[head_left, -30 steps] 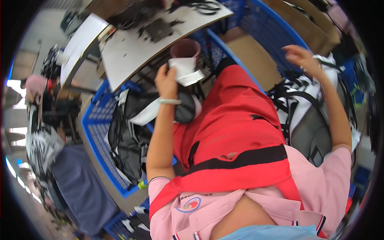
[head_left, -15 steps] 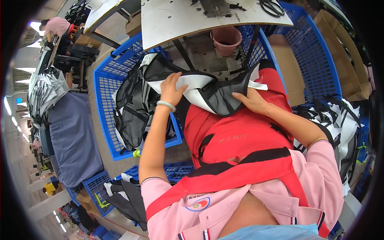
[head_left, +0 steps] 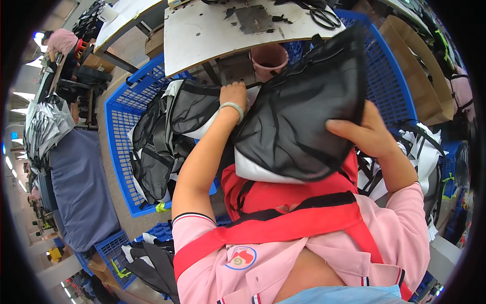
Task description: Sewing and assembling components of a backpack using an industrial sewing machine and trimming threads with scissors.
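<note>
A black mesh fabric piece (head_left: 298, 106) with a white lower edge is raised above my lap, spread between my hands. My right hand (head_left: 372, 133) grips its right side, thumb lying on the mesh and fingers behind it. At the upper left edge of the piece, my left hand (head_left: 234, 97) is closed on the fabric; its fingertips are partly hidden. More black mesh with white edging (head_left: 195, 109) runs from beside my left hand into the blue crate (head_left: 117, 129), where similar black pieces (head_left: 157, 162) lie heaped. My red apron (head_left: 298, 218) shows beneath the raised piece.
Ahead stands a white table (head_left: 202, 38) with black scraps and scissors (head_left: 325, 19). A pink bucket (head_left: 268, 61) sits under it. At the right are another blue crate (head_left: 392, 76), a cardboard box (head_left: 420, 76) and white-and-black pieces (head_left: 422, 152). A co-worker (head_left: 62, 41) is far left.
The mesh piece has been lifted off my lap and spread out to the upper right by my right hand. My left hand has moved forward and closed on the fabric.
</note>
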Demonstrator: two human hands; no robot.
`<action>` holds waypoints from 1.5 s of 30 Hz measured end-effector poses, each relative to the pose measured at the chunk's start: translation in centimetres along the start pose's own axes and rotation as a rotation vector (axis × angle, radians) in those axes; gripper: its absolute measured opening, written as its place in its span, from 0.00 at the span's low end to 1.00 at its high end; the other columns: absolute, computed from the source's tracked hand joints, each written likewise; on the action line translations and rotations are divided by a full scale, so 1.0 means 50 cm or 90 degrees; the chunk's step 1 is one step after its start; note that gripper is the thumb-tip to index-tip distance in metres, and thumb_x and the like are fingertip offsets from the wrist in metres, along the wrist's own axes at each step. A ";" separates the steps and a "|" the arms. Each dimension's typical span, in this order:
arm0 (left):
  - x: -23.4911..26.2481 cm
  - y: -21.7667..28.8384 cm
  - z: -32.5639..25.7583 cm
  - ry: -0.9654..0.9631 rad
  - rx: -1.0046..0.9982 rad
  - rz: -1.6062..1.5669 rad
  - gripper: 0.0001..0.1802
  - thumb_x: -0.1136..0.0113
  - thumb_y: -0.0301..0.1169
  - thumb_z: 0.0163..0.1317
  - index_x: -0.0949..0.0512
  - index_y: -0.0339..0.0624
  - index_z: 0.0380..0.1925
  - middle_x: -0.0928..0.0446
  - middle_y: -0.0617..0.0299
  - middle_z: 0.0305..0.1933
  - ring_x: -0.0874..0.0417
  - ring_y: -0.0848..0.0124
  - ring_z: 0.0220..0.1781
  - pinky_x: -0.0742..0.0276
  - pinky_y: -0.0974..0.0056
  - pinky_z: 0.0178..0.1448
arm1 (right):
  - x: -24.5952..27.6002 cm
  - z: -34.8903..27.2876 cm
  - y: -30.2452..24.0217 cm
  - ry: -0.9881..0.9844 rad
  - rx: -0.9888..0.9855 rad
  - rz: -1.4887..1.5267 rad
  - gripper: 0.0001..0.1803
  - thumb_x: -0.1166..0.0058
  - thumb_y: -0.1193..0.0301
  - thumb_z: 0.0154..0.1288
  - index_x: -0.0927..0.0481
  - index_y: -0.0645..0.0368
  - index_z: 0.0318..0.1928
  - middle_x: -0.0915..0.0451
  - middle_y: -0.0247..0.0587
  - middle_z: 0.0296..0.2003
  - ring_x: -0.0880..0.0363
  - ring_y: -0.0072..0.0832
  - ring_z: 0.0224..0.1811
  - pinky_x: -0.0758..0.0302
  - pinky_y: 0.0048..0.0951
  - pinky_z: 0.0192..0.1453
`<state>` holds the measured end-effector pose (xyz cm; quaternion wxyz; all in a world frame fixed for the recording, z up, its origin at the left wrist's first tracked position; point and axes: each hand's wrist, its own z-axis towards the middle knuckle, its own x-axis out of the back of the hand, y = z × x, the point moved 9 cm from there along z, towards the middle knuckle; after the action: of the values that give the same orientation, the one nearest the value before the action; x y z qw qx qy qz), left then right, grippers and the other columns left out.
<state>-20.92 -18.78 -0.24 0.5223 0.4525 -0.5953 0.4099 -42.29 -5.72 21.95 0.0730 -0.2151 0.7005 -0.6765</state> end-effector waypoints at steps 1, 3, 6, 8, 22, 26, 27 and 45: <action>-0.004 -0.013 -0.005 -0.002 0.003 0.000 0.24 0.45 0.27 0.55 0.25 0.42 0.54 0.21 0.52 0.49 0.20 0.56 0.52 0.27 0.56 0.56 | 0.017 -0.014 -0.020 0.037 0.008 0.047 0.19 0.38 0.69 0.61 0.23 0.65 0.50 0.18 0.39 0.41 0.22 0.23 0.43 0.26 0.25 0.50; 0.009 -0.016 -0.005 0.007 -0.022 -0.190 0.23 0.46 0.27 0.53 0.22 0.44 0.52 0.21 0.52 0.52 0.21 0.55 0.55 0.27 0.55 0.58 | 0.111 -0.036 -0.030 0.167 0.009 0.062 0.21 0.37 0.67 0.59 0.23 0.64 0.50 0.19 0.39 0.42 0.21 0.23 0.43 0.25 0.24 0.50; 0.037 -0.022 -0.039 0.014 -0.020 -0.272 0.23 0.47 0.25 0.49 0.19 0.42 0.48 0.21 0.49 0.51 0.21 0.52 0.53 0.27 0.55 0.59 | 0.258 -0.017 0.003 0.353 -0.029 0.226 0.20 0.38 0.64 0.60 0.22 0.64 0.48 0.18 0.39 0.42 0.19 0.23 0.40 0.23 0.24 0.48; 0.071 -0.017 -0.062 -0.004 -0.015 -0.354 0.23 0.49 0.25 0.47 0.18 0.39 0.45 0.20 0.46 0.47 0.20 0.49 0.51 0.27 0.54 0.58 | 0.351 -0.027 0.026 0.420 -0.032 0.260 0.20 0.38 0.63 0.60 0.22 0.64 0.47 0.18 0.39 0.42 0.19 0.23 0.40 0.23 0.24 0.48; -0.014 0.027 0.061 0.085 0.032 -0.427 0.12 0.42 0.38 0.61 0.16 0.45 0.36 0.18 0.50 0.37 0.17 0.54 0.40 0.24 0.55 0.45 | 0.105 -0.032 -0.207 -0.040 0.587 -0.869 0.19 0.42 0.79 0.43 0.19 0.58 0.41 0.20 0.43 0.45 0.25 0.44 0.53 0.29 0.42 0.58; -0.022 -0.086 0.062 -0.070 0.153 -0.805 0.10 0.36 0.32 0.59 0.15 0.36 0.35 0.16 0.60 0.32 0.19 0.72 0.33 0.25 0.67 0.40 | 0.234 -0.049 -0.198 0.085 0.665 -1.134 0.19 0.39 0.72 0.45 0.16 0.54 0.43 0.21 0.42 0.46 0.24 0.40 0.52 0.29 0.42 0.57; -0.007 -0.097 0.054 -0.089 0.171 -0.908 0.10 0.36 0.30 0.59 0.15 0.35 0.35 0.17 0.61 0.33 0.19 0.72 0.33 0.25 0.68 0.40 | 0.262 -0.056 -0.193 0.116 0.662 -1.167 0.19 0.39 0.70 0.45 0.15 0.53 0.43 0.22 0.41 0.45 0.24 0.38 0.51 0.29 0.41 0.56; 0.544 0.297 -0.250 0.043 -0.501 -0.707 0.05 0.40 0.24 0.58 0.20 0.34 0.34 0.24 0.53 0.26 0.21 0.60 0.27 0.27 0.63 0.32 | -0.025 0.131 -0.037 -0.439 0.137 -0.096 0.28 0.61 0.50 0.74 0.21 0.62 0.52 0.18 0.47 0.43 0.21 0.35 0.46 0.28 0.31 0.55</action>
<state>-33.38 -6.00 27.99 0.7991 0.4545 -0.3631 -0.1518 -38.24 -11.21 23.03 0.2767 -0.4728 0.5419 -0.6374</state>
